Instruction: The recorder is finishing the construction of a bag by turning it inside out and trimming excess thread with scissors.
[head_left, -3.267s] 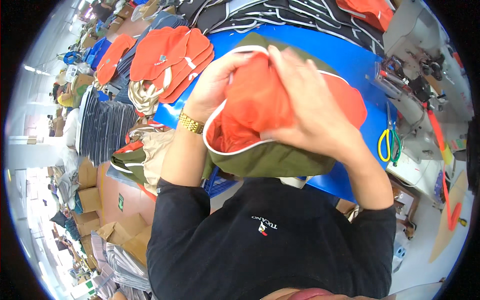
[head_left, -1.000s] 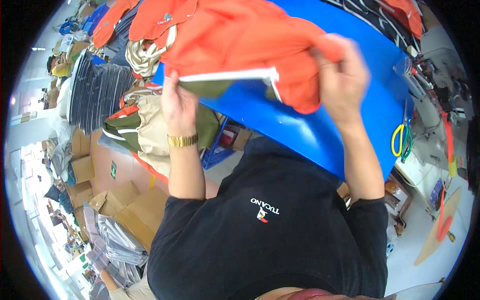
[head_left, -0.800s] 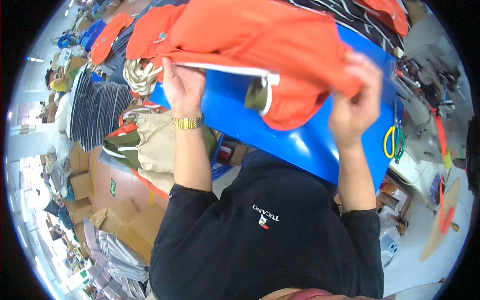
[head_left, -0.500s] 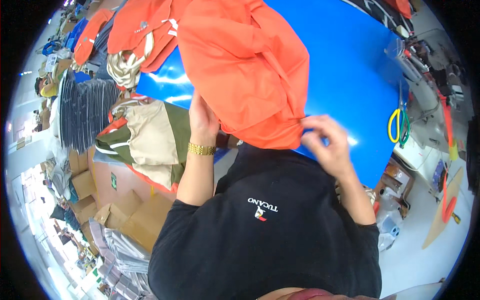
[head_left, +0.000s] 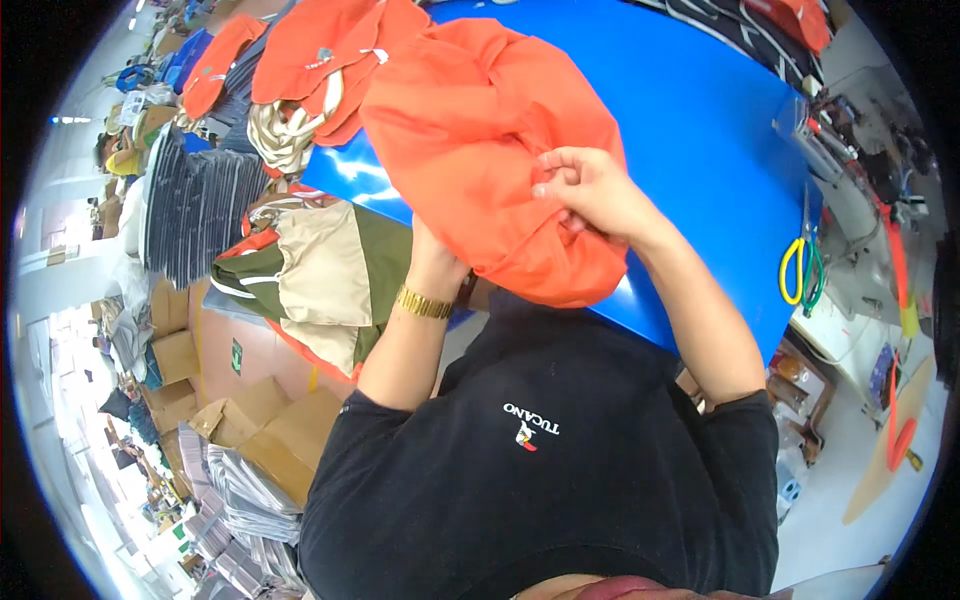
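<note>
A bunched orange cloth piece (head_left: 480, 120), bag-like in shape, is held up over the near side of the blue tabletop (head_left: 700, 150). My right hand (head_left: 598, 198) pinches a fold on its front right, thumb and fingers closed on the cloth. My left hand (head_left: 437, 255) reaches up under the left side of the cloth; its fingers are hidden by the fabric. A gold bracelet (head_left: 424, 304) circles my left wrist.
Scissors (head_left: 803, 265) with yellow and green handles lie at the table's right edge, near a machine (head_left: 840, 160). Orange pieces (head_left: 320, 60) with cream cords (head_left: 285, 130) are stacked at the far left. Beige-and-green bags (head_left: 325, 270) hang beside the table. Cardboard boxes (head_left: 290, 440) stand lower left.
My right hand has moved from the cloth's lower right edge up and left onto its front, and now grips a fold. The cloth's top has dropped a little.
</note>
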